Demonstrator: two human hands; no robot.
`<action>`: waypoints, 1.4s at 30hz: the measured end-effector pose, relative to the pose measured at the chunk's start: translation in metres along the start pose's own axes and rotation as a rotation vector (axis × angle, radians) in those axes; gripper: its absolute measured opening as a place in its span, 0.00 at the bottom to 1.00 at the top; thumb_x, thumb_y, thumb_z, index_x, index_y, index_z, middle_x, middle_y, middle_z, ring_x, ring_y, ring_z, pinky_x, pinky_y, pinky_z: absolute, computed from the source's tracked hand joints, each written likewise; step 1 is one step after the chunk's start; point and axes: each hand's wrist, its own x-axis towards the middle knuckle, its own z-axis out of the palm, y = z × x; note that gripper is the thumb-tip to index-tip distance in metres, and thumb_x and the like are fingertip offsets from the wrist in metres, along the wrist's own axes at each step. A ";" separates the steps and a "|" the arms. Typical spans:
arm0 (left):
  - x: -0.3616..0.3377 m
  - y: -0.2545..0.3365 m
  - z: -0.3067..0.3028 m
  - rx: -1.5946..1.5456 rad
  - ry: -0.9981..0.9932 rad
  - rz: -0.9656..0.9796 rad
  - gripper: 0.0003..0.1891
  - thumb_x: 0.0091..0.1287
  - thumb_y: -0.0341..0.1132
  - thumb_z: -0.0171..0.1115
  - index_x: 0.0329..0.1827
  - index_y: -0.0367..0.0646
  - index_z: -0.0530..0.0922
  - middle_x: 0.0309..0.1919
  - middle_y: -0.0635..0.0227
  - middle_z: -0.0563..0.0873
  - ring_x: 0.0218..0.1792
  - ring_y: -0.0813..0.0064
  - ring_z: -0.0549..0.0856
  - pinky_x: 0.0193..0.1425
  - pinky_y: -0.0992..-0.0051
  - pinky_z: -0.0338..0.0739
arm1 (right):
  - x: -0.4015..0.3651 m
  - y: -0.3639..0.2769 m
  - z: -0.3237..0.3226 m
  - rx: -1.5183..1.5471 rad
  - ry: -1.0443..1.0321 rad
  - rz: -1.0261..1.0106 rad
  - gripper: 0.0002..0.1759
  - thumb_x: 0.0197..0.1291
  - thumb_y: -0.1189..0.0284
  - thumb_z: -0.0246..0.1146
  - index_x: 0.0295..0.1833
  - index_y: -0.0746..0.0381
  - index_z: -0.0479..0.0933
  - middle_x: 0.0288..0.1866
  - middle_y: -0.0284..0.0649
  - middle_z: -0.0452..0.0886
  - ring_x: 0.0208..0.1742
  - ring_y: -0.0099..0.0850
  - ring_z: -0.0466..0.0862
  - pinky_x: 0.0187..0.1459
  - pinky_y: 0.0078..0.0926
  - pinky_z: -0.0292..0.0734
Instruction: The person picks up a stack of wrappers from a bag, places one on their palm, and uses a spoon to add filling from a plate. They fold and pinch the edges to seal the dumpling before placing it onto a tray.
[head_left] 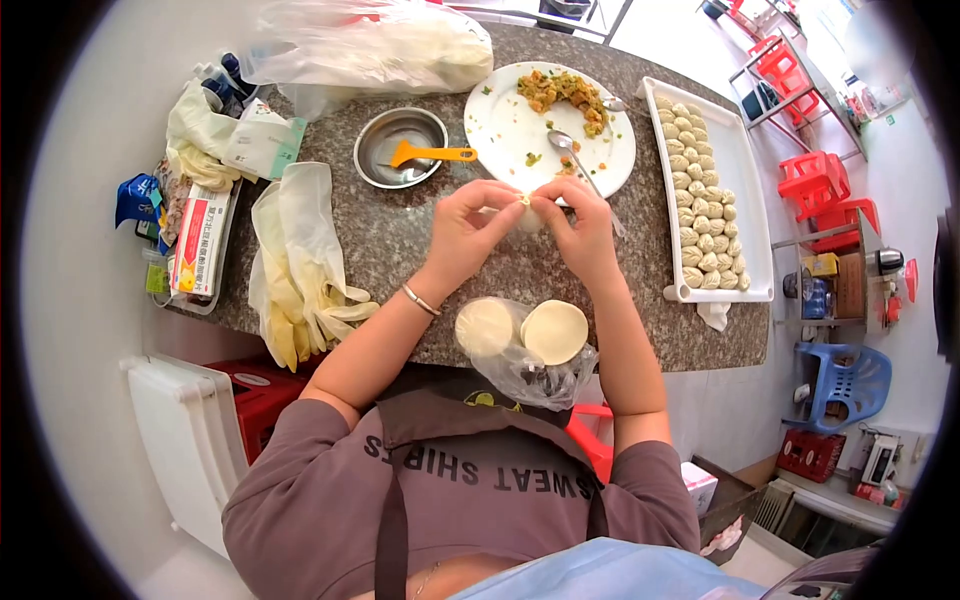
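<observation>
Both hands meet over the middle of the counter, in front of the plate. My left hand (474, 222) and my right hand (578, 220) pinch the edge of a small pale dumpling (529, 216) between thumbs and fingertips. Much of the dumpling is hidden by the fingers. Just beyond the hands lies a white plate (500, 115) with chopped filling (566, 98) on its far side. A metal spoon (562, 140) rests on that plate. Between my forearms, two stacks of round dumpling wrappers (556, 332) sit on a clear plastic bag (540, 378).
A metal bowl (372, 160) with an orange-handled scraper (440, 153) across it stands left of the plate. At the right, a white tray (742, 180) holds rows of pleated dumplings (700, 200). Rubber gloves (300, 260), boxes (200, 240) and a large plastic bag (380, 50) line the left and far sides.
</observation>
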 end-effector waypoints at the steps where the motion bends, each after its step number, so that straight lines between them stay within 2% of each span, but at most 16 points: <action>1: 0.000 -0.002 -0.001 0.026 0.013 -0.016 0.05 0.65 0.24 0.65 0.43 0.36 0.82 0.47 0.64 0.83 0.45 0.80 0.84 0.47 0.81 0.81 | 0.000 0.000 0.001 -0.016 -0.017 -0.018 0.06 0.56 0.76 0.68 0.36 0.66 0.80 0.35 0.40 0.81 0.36 0.32 0.81 0.38 0.26 0.75; 4: -0.001 0.000 -0.001 0.056 0.006 -0.001 0.06 0.66 0.24 0.65 0.44 0.36 0.81 0.46 0.65 0.84 0.44 0.82 0.84 0.47 0.82 0.81 | -0.001 0.002 0.003 -0.074 -0.034 -0.055 0.05 0.56 0.77 0.68 0.35 0.67 0.79 0.33 0.40 0.81 0.35 0.33 0.81 0.38 0.28 0.75; 7: 0.002 0.000 0.001 -0.160 0.033 -0.138 0.06 0.64 0.22 0.65 0.44 0.33 0.82 0.46 0.62 0.85 0.46 0.80 0.84 0.49 0.82 0.80 | 0.000 0.004 0.003 -0.117 0.074 -0.056 0.04 0.57 0.78 0.66 0.35 0.67 0.79 0.31 0.41 0.80 0.35 0.34 0.80 0.38 0.29 0.75; 8: 0.002 -0.003 -0.001 -0.163 0.033 -0.131 0.06 0.64 0.22 0.65 0.44 0.33 0.82 0.46 0.62 0.85 0.46 0.80 0.84 0.49 0.82 0.80 | 0.001 0.006 0.000 -0.121 0.073 -0.063 0.04 0.57 0.78 0.66 0.35 0.67 0.79 0.31 0.41 0.80 0.35 0.34 0.80 0.38 0.29 0.75; 10: 0.001 -0.009 -0.004 0.005 -0.025 -0.015 0.06 0.64 0.21 0.65 0.43 0.33 0.84 0.46 0.60 0.85 0.46 0.78 0.84 0.50 0.81 0.80 | 0.002 0.008 -0.007 -0.014 -0.069 0.093 0.04 0.56 0.78 0.66 0.35 0.67 0.78 0.31 0.40 0.80 0.35 0.34 0.80 0.39 0.28 0.74; 14: 0.000 -0.009 -0.003 -0.025 -0.035 0.015 0.06 0.64 0.21 0.64 0.42 0.33 0.85 0.46 0.60 0.85 0.46 0.77 0.84 0.50 0.80 0.80 | 0.005 0.001 -0.005 0.023 -0.064 0.035 0.04 0.56 0.78 0.66 0.35 0.67 0.78 0.31 0.40 0.79 0.35 0.34 0.80 0.40 0.27 0.74; 16: 0.000 -0.008 -0.004 -0.036 -0.057 -0.005 0.05 0.64 0.21 0.65 0.42 0.34 0.84 0.46 0.62 0.85 0.45 0.78 0.84 0.50 0.80 0.81 | 0.003 0.002 -0.005 -0.055 -0.064 -0.050 0.05 0.56 0.78 0.66 0.36 0.67 0.78 0.32 0.40 0.79 0.36 0.34 0.80 0.41 0.27 0.74; 21: -0.001 -0.004 -0.003 -0.039 0.020 -0.037 0.05 0.65 0.23 0.65 0.42 0.34 0.83 0.45 0.63 0.84 0.45 0.79 0.84 0.48 0.80 0.82 | 0.000 0.000 0.007 -0.071 0.010 -0.073 0.04 0.56 0.77 0.67 0.36 0.66 0.80 0.34 0.41 0.82 0.36 0.36 0.82 0.40 0.29 0.76; 25: 0.001 -0.007 -0.003 -0.105 0.017 -0.059 0.06 0.65 0.23 0.65 0.43 0.34 0.82 0.44 0.65 0.85 0.43 0.81 0.84 0.47 0.81 0.82 | 0.001 0.000 0.006 -0.099 -0.011 -0.061 0.04 0.56 0.78 0.66 0.36 0.66 0.80 0.34 0.41 0.82 0.36 0.35 0.82 0.41 0.29 0.76; 28: 0.002 -0.012 -0.007 -0.058 0.012 -0.066 0.05 0.65 0.23 0.65 0.43 0.34 0.83 0.43 0.66 0.85 0.43 0.82 0.84 0.46 0.81 0.81 | -0.001 0.004 0.006 -0.089 0.083 -0.054 0.03 0.56 0.78 0.66 0.36 0.67 0.80 0.33 0.41 0.81 0.36 0.35 0.82 0.40 0.29 0.76; 30: 0.001 -0.012 -0.007 -0.041 -0.001 -0.050 0.05 0.65 0.22 0.65 0.42 0.34 0.84 0.43 0.66 0.86 0.42 0.82 0.84 0.46 0.82 0.81 | 0.001 0.004 0.001 -0.080 -0.027 -0.005 0.03 0.57 0.78 0.66 0.36 0.67 0.79 0.32 0.40 0.81 0.36 0.34 0.81 0.41 0.28 0.75; 36: 0.003 -0.007 -0.006 0.013 -0.058 -0.009 0.05 0.64 0.22 0.66 0.41 0.34 0.85 0.43 0.65 0.85 0.42 0.81 0.84 0.45 0.82 0.81 | 0.004 0.002 -0.002 -0.081 -0.090 -0.045 0.04 0.57 0.79 0.66 0.37 0.67 0.78 0.34 0.41 0.80 0.37 0.34 0.81 0.41 0.28 0.75; 39: -0.001 -0.002 -0.002 -0.013 -0.047 -0.041 0.05 0.64 0.22 0.66 0.42 0.34 0.84 0.43 0.65 0.84 0.43 0.80 0.84 0.46 0.82 0.82 | 0.003 0.000 0.004 -0.073 -0.020 -0.041 0.03 0.57 0.79 0.66 0.37 0.67 0.79 0.34 0.41 0.81 0.36 0.33 0.81 0.41 0.27 0.75; 42: -0.003 -0.003 0.000 -0.018 0.057 -0.062 0.06 0.64 0.22 0.65 0.42 0.33 0.84 0.44 0.65 0.84 0.43 0.80 0.84 0.47 0.82 0.82 | -0.001 0.001 0.010 -0.068 0.022 -0.027 0.03 0.58 0.79 0.66 0.36 0.67 0.80 0.34 0.41 0.81 0.35 0.32 0.82 0.41 0.27 0.76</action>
